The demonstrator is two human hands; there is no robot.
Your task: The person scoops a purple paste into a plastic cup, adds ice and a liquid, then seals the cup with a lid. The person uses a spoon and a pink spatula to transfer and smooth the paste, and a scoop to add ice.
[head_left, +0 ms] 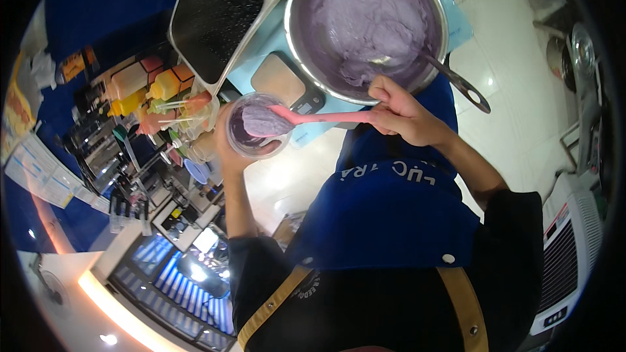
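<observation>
My left hand (227, 148) is wrapped round a clear plastic cup (238, 138), its inner wall smeared purple. In my right hand (409, 118) is the handle of a pink spatula (329, 117). The spatula's head lies over the cup's mouth, carrying a lump of thick purple paste (263, 121). How deep the head sits in the cup I cannot tell. Just beyond my right hand stands a large metal bowl (291, 32) holding more purple mixture (372, 16). A utensil with a dark, holed handle (464, 88) leans out over the bowl's right rim.
A kitchen scale (279, 80) sits between cup and bowl on a light blue surface (261, 49). Left of it is a metal-rimmed black tray (218, 16). Sauce bottles (166, 83) and utensils crowd the left. A white slatted appliance (567, 257) stands at the right.
</observation>
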